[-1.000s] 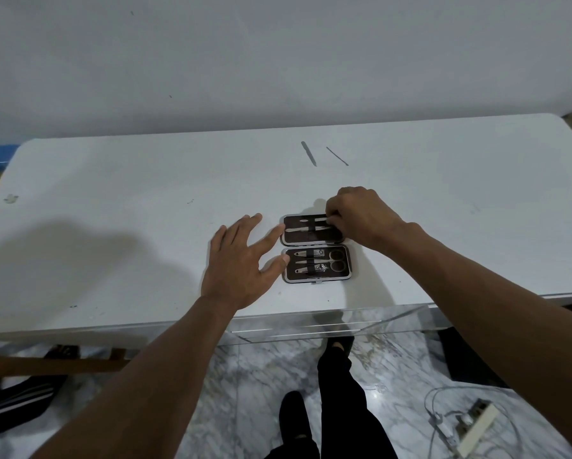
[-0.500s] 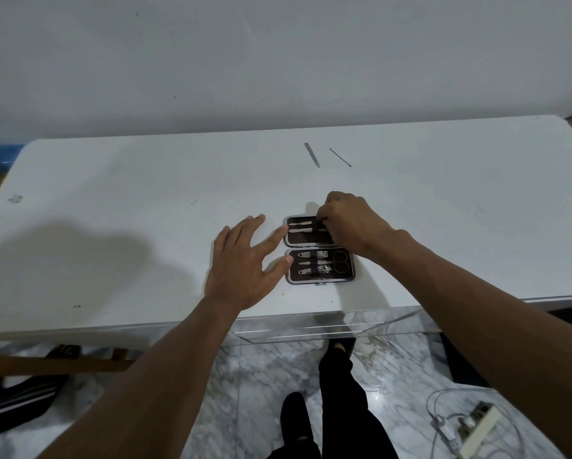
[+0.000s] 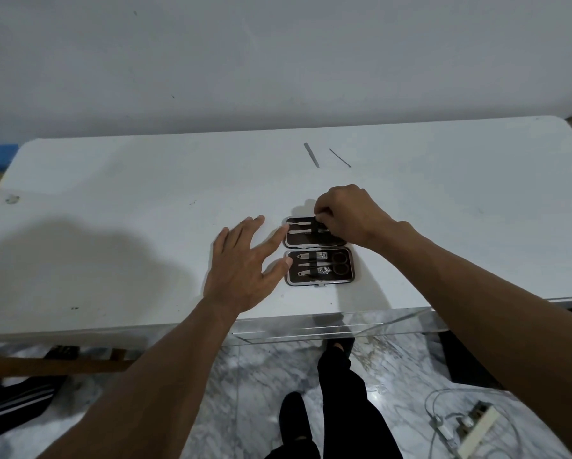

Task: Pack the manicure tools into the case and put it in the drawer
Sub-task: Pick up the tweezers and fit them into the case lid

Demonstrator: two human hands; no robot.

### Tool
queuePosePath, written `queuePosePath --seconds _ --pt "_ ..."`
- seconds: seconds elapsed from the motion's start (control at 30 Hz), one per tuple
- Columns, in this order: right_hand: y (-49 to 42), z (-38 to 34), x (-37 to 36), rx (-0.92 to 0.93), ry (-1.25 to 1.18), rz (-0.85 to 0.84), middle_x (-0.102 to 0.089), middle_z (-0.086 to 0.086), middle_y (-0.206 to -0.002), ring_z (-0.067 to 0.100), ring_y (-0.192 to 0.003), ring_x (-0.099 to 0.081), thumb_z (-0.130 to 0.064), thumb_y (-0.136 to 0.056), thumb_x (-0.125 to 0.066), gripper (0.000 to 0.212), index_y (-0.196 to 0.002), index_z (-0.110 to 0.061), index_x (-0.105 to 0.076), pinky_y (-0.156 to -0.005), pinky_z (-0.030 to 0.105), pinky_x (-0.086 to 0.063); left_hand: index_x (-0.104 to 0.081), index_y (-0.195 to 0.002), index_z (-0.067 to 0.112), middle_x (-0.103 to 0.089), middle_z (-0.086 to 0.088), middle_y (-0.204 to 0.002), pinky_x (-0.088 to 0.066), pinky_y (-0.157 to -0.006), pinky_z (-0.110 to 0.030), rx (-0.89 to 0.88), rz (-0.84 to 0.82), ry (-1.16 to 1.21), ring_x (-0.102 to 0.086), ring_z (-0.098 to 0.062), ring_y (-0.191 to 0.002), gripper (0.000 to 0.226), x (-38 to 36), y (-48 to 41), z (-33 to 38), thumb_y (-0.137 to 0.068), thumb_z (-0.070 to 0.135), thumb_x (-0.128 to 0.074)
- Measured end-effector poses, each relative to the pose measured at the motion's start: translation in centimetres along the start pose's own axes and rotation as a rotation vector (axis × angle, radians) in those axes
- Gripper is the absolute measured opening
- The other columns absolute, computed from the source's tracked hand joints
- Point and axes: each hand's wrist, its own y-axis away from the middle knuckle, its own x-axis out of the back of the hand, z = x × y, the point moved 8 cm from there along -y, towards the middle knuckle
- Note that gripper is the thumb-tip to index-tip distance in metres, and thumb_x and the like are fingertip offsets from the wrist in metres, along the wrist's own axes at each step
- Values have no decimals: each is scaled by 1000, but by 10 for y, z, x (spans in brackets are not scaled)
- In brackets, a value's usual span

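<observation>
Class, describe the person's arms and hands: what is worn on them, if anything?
Both forearms are bare, with no sleeves in view. The left hand and right hand wear no gloves; no rings, watch or bracelets show on them.

The white table offers wide bare surface from seven to ten o'clock of the open case, with only the flat left hand spread there, its fingertips touching the case's left edge. The right hand covers the case's far half from about one o'clock, closing off access from that side. Further toward twelve o'clock, well apart from the case, lie a flat metal file and a thin metal pick near each other; the strip between them and the right hand is bare. From two to four o'clock the tabletop is bare beyond the right forearm, which crosses the near edge.
</observation>
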Motion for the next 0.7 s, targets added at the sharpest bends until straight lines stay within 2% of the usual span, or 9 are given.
queuePosePath --seconds 0.17,0.3,0.43,0.6,0.7 --pt "-17 12 15 -81 -4 90 -69 14 -98 33 -90 -63 -15 -93 -51 21 -95 -6 -70 -76 33 -45 -43 -142 43 -41 -5 -152 -25 -115 -51 -11 7 10 -34 -24 -142 53 1 0 1 -93 62 -34" --pt "-47 17 20 -140 3 114 -65 19 -112 37 -103 -62 -10 -93 -51 23 -108 -2 -67 -85 37 -47 -45 -141 43 -41 -5 -152 -23 -116 -50 -4 -4 23 -33 -24 -142 53 2 0 0 -92 62 -35" --pt "-82 18 18 -149 34 118 -60 21 -113 39 -101 -60 -3 -93 -48 26 -114 1 -64 -84 36 -46 -46 -141 43 -42 -4 -152 -24 -116 -50 8 -6 35 -34 -23 -142 53 2 0 0 -92 61 -38" --pt "-113 19 14 -191 60 73 -58 21 -104 38 -96 -59 2 -88 -49 13 -90 0 -61 -73 31 -40 -45 -141 43 -41 -4 -152 -24 -116 -50 16 -19 19 -32 -22 -143 53 2 -2 -1 -92 61 -40" --pt "-121 20 16 -222 93 65 -51 15 -83 36 -83 -52 8 -83 -48 17 -74 -7 -47 -69 32 -34 -42 -143 45 -39 -2 -154 -23 -117 -50 28 -39 23 -29 -21 -145 55 1 -2 -2 -91 63 -38"
